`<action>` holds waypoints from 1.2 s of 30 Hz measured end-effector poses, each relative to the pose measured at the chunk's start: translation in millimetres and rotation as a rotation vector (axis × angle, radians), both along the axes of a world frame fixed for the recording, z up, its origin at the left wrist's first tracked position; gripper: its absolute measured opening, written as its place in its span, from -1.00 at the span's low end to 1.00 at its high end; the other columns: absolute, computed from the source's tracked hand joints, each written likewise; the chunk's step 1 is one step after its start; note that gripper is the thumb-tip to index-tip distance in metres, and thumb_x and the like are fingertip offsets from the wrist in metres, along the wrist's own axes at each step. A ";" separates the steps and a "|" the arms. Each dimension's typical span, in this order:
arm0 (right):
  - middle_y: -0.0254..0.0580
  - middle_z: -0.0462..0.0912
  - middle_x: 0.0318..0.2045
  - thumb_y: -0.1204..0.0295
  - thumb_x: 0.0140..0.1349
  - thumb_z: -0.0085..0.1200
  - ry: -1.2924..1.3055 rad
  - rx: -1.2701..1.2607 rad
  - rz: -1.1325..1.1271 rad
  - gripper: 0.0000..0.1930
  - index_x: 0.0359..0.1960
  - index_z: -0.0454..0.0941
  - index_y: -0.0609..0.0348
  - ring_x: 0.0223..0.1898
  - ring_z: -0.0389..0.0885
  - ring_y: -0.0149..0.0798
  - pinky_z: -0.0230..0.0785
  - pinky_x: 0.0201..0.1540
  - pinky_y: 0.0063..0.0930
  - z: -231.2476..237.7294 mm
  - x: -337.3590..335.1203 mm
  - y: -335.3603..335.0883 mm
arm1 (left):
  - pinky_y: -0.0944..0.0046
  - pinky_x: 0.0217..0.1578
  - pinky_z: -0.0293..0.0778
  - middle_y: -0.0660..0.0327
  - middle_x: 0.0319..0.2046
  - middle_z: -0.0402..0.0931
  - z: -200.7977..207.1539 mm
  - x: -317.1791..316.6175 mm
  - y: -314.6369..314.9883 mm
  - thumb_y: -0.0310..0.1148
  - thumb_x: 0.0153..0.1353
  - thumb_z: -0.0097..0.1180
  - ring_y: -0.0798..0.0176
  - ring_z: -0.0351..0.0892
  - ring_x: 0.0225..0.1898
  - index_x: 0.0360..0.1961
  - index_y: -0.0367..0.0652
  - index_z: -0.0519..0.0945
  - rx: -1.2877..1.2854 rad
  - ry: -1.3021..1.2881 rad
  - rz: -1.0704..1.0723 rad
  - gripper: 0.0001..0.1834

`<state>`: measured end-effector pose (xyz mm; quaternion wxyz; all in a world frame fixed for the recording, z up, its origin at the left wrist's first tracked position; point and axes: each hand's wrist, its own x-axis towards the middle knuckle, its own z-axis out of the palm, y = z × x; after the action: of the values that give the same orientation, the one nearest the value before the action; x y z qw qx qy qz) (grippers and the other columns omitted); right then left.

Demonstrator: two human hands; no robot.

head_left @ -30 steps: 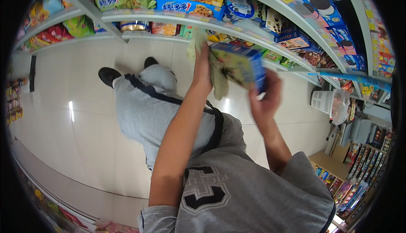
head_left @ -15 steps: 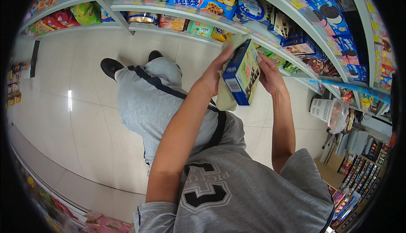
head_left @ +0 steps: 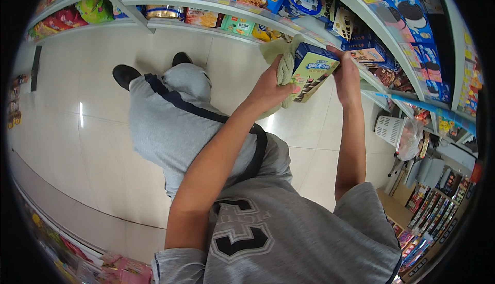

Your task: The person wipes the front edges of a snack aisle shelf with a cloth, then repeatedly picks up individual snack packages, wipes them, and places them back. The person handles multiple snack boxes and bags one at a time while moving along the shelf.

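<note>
A blue and pale-green biscuit box (head_left: 313,77) with wafer rolls pictured on its front is held up before the shelves, tilted. My left hand (head_left: 273,87) grips its left side through a pale-green cloth (head_left: 285,70), with the thumb on the box's front. The cloth bunches along the box's left edge and hangs partly behind it. At the upper right corner of the box, my right hand (head_left: 346,75) has its fingers closed on the edge; some fingertips are hidden behind it.
Shelves (head_left: 242,10) with biscuit packs curve across the top and right. Dark-blue boxes (head_left: 368,49) stand on the shelf just beyond my right hand. A white basket (head_left: 389,129) and a clear plastic bag (head_left: 410,139) are at the right. A low ledge (head_left: 77,206) runs along the left.
The box has turned so its printed front faces up toward me, and it has moved slightly right and toward the shelf. My right hand has shifted to its upper corner.
</note>
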<state>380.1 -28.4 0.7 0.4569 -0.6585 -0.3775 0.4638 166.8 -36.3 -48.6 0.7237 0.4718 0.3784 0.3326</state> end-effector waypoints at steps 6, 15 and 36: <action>-0.13 0.66 -0.35 0.30 0.20 0.05 -1.149 0.456 0.189 -0.74 -0.19 0.58 0.22 -0.29 0.62 -0.13 0.41 -0.18 -0.36 -53.5 97.5 136.7 | 0.26 0.10 0.31 0.08 0.06 0.40 -7.5 7.1 -0.4 -0.49 0.01 0.21 0.18 0.40 0.08 0.25 -0.24 0.12 -0.111 -0.078 0.107 -0.23; -0.08 0.52 -0.07 0.25 0.20 0.02 -1.523 0.478 0.216 -0.61 0.05 0.41 0.08 -0.03 0.50 -0.14 0.35 0.02 -0.22 -82.0 160.0 250.0 | 0.29 0.14 0.26 0.11 0.08 0.36 -7.5 13.3 16.5 -0.59 0.11 0.10 0.27 0.34 0.12 0.27 -0.24 0.07 -0.287 -0.337 0.190 -0.28; -0.19 0.51 -0.24 0.24 0.21 0.04 -0.242 0.084 -0.169 -0.57 0.06 0.31 0.14 -0.15 0.50 -0.24 0.37 -0.04 -0.26 -36.3 116.3 159.7 | 0.31 0.10 0.33 0.15 0.05 0.42 4.3 1.4 5.0 -0.41 0.13 0.19 0.29 0.40 0.07 0.23 -0.23 0.20 -0.278 -0.390 0.073 -0.34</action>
<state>496.4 131.4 -35.6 0.4727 -0.7194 -0.3920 0.3246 168.2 -31.3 -44.2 0.8285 0.2807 0.2904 0.3880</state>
